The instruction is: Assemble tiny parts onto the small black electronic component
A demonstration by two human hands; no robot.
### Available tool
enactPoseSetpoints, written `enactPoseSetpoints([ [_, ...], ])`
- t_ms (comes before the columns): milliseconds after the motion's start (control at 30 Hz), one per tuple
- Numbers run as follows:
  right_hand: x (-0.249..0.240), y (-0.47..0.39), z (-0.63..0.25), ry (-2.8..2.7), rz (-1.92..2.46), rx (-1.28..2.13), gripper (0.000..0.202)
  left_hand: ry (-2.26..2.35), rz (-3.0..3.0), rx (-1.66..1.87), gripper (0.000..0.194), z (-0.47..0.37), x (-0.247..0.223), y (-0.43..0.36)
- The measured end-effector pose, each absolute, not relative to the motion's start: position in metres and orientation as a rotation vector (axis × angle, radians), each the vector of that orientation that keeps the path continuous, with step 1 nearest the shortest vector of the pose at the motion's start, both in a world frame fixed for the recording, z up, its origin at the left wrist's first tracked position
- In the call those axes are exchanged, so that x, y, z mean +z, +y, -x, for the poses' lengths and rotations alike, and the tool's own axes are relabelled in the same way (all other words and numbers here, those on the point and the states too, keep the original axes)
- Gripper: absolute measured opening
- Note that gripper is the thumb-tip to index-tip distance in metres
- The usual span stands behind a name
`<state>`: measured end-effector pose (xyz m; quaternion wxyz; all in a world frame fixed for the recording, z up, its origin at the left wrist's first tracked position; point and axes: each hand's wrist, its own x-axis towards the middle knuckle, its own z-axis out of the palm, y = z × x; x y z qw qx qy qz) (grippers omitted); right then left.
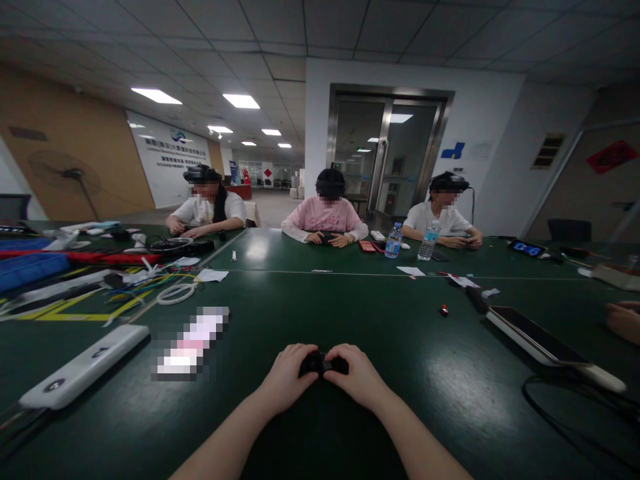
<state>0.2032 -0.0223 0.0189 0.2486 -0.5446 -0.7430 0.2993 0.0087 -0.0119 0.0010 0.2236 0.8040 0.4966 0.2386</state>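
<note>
A small black object (316, 362) is between my two hands, low over the dark green table (310, 313). Its exact kind cannot be made out; a greyish bit shows near its middle. My left hand (289, 375) is closed around its left end, thumb below and fingers on top. Around the right end, my right hand (359, 377) curls in the same way. The fingers cover both ends. To the left of my left hand lies a blurred-out flat thing with a bright face (193, 343).
A white power strip (87, 367) lies at left, near cables and blue bins (33, 270). A dark-screened device (537, 333) and a black cable (530, 400) are at right. Water bottles (393, 241) stand across the table, where three people sit. Another person's hand (623, 319) shows at right.
</note>
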Motion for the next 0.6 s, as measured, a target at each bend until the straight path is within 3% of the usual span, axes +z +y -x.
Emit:
enactPoseSetpoints([
  [167, 0.02, -0.023, -0.204, -2.012, 1.486, 0.84, 0.021, 1.379, -2.202, 0.651, 0.048, -0.01, -0.003, -0.012],
  [367, 0.017, -0.023, -0.205, -1.949, 1.558, 0.871, 0.033, 1.469, -2.064, 0.612, 0.073, -0.003, 0.019, -0.022],
  [500, 0.018, -0.022, -0.206, -1.944, 1.582, 0.934, 0.033, 1.566, -2.003, 0.651, 0.062, 0.03, 0.056, -0.041],
  [600, 0.021, -0.022, -0.207, -1.94, 1.594, 0.974, 0.034, 1.696, -1.892, 0.811, 0.066, 0.073, 0.065, -0.048],
])
